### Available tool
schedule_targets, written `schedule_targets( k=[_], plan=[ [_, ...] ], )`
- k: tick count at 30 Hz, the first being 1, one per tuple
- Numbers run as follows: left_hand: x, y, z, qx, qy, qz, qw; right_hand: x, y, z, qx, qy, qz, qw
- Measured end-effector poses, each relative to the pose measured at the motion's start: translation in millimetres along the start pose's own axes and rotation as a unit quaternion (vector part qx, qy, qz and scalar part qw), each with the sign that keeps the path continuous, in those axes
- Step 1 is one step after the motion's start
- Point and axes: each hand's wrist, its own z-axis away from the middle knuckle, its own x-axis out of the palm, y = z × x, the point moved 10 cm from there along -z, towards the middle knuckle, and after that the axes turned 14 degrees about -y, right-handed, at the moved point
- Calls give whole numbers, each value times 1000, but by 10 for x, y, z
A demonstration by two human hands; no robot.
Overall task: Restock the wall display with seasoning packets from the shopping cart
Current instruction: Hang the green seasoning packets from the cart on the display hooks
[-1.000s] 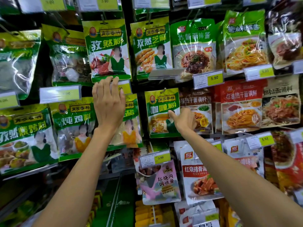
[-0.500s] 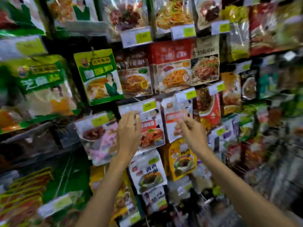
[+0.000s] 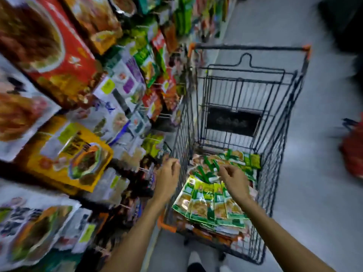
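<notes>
Reaching into the shopping cart (image 3: 249, 48) looks like the step in hand. The right hand (image 3: 233, 178) hovers just above the fanned stack of green seasoning packets (image 3: 208, 206) lying in the cart's near end, its grip loose and half-curled with nothing in it. The left hand (image 3: 169, 174) hangs at the cart's left wire wall, likewise relaxed and empty, though blur makes the fingertips hard to read. To do this well, the right hand should probably come down on the top packets of the fan and pinch them near their upper edges, where hang holes would sit, so they go onto a peg without regripping; the holes themselves are too blurred to see. Taking a small, squared bundle seems wiser than a big handful, since the glossy packets overlap and look slippery. The left hand could steady the stack or take a second bundle. The wall display (image 3: 23, 176) stands just beside the cart on the left, so the carry is short, and the matching peg is best picked out before lifting.
</notes>
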Motion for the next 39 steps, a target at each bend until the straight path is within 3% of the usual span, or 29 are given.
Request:
schedule_targets(
  k=[7, 14, 18, 23, 27, 32, 35, 39],
  plan=[
    [1419, -928, -424, -79, -190, -15, 979, -65, 1585, -75, 185, 62, 21, 981],
    [2289, -1717, -362, -201, -289, -58, 934, 166, 2610, -144, 305, 15, 110, 946],
    [2451, -1923, -276, -241, -284, -97, 923, 247, 2827, -197, 328, 30, 110, 938],
    [2442, -1977, -260, -251, -228, -89, 936, 263, 2956, -205, 354, 53, 94, 929],
    [2461, -2056, -239, -288, -183, 7, 940, 267, 3000, -193, 367, 49, 127, 920],
    [2625, -2226, -139, -383, -198, 119, 894, 246, 2995, -173, 397, 54, 147, 905],
    [2689, -2277, -96, -412, -198, 191, 869, 235, 3033, -191, 414, 73, 68, 905],
    [2738, -2249, -90, -405, -215, 218, 861, 319, 3089, -186, 421, 78, -119, 896]
  ],
)
